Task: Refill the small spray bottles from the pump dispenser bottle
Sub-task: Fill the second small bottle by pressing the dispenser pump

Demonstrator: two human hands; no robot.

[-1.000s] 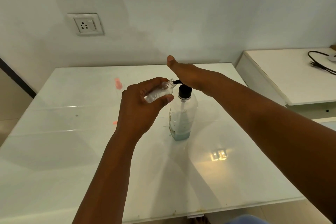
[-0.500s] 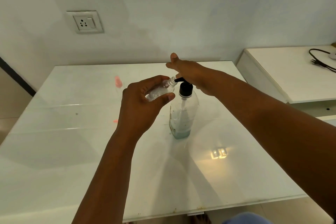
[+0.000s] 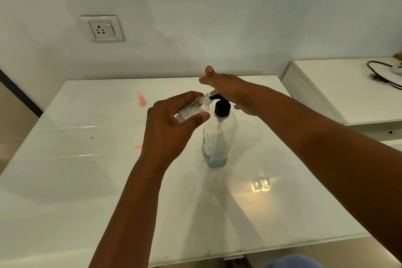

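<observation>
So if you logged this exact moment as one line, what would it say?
step: refilling | left hand: holds small spray bottle, tilted, mouth at nozzle | right hand: flat on pump head | pump dispenser bottle: upright on table, nearly empty

The pump dispenser bottle (image 3: 218, 137) stands upright at the centre of the white table (image 3: 65, 191), the only tall obstacle there. Just above it, the right hand (image 3: 228, 89) covers the pump and the left hand (image 3: 171, 124) grips a small spray bottle (image 3: 193, 109) at the spout, closing off the centre. Bare tabletop lies open at lower left and lower right of the frame. A pink-capped bottle (image 3: 141, 102) stands at centre left.
</observation>
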